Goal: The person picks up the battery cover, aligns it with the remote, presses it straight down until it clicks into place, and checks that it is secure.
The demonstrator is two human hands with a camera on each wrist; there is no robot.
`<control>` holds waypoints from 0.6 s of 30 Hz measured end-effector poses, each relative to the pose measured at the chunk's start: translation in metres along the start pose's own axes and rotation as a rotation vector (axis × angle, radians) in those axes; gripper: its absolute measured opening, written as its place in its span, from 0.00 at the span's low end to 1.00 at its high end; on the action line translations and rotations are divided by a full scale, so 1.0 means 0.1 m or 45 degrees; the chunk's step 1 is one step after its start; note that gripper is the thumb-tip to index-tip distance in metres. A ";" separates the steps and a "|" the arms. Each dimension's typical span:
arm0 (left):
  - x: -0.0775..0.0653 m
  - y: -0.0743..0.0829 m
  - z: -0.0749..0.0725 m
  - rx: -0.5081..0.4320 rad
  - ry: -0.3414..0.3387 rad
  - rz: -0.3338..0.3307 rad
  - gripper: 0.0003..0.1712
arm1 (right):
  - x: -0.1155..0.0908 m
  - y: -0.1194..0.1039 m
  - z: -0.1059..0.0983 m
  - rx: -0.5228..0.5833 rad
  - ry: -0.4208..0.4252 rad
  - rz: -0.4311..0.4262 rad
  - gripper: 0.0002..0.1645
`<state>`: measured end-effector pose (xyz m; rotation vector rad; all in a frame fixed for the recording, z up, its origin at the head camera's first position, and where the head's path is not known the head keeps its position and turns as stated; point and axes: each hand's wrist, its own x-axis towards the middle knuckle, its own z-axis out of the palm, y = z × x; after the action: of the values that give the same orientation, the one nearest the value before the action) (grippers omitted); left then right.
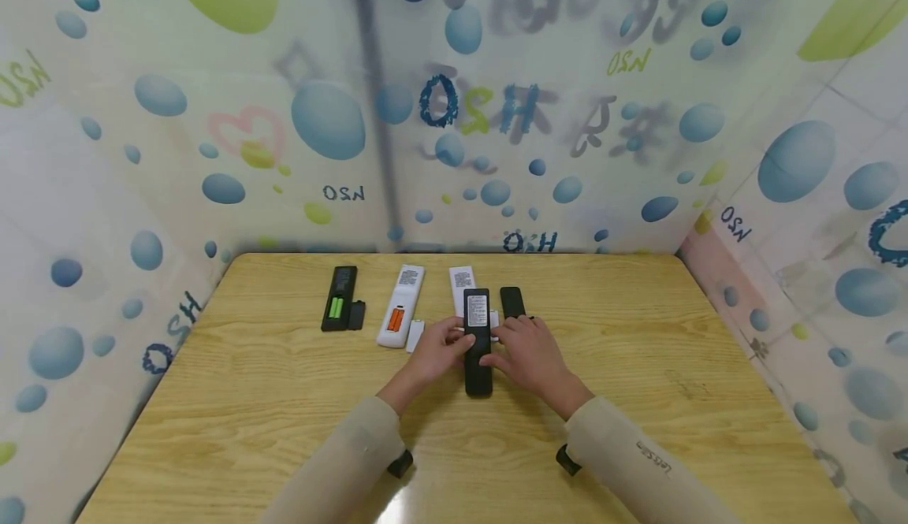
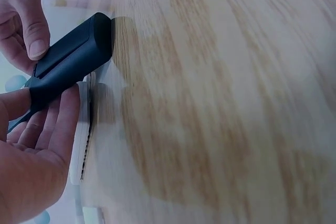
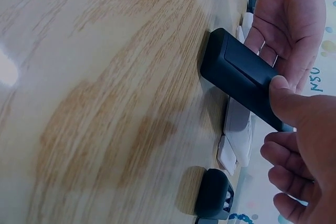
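Both hands hold a black remote control (image 1: 478,378), back side up with a white label on its far half. My left hand (image 1: 437,348) grips its left side, thumb along the edge and fingers underneath, as the left wrist view shows. From the right, my right hand (image 1: 534,354) pinches it, its thumb (image 3: 283,95) pressing on the battery cover (image 3: 244,66). The cover is in place on the near half. In the right wrist view the remote's near end tilts close over the table. Behind it lies a white remote (image 1: 461,276), partly hidden.
On the wooden table (image 1: 284,429) lie a black remote (image 1: 344,280) with green batteries and its cover (image 1: 357,316), and a white remote (image 1: 388,337) with orange batteries and its cover (image 1: 415,336). Another black remote (image 1: 511,301) lies behind my right hand. Patterned walls surround the table.
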<state>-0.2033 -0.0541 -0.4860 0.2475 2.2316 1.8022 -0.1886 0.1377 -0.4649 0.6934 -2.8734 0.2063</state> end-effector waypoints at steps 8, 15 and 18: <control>0.00 -0.02 0.00 0.003 -0.012 0.009 0.18 | 0.01 -0.01 0.00 0.021 -0.042 0.045 0.31; 0.00 -0.02 0.00 0.008 -0.011 0.022 0.17 | 0.01 -0.04 -0.02 0.032 -0.057 0.066 0.30; 0.00 -0.02 0.00 0.021 -0.006 0.036 0.17 | 0.02 -0.05 -0.03 0.039 -0.061 0.080 0.30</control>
<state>-0.2032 -0.0548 -0.4880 0.2881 2.2514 1.7962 -0.1878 0.1332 -0.4617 0.6222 -2.9459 0.2464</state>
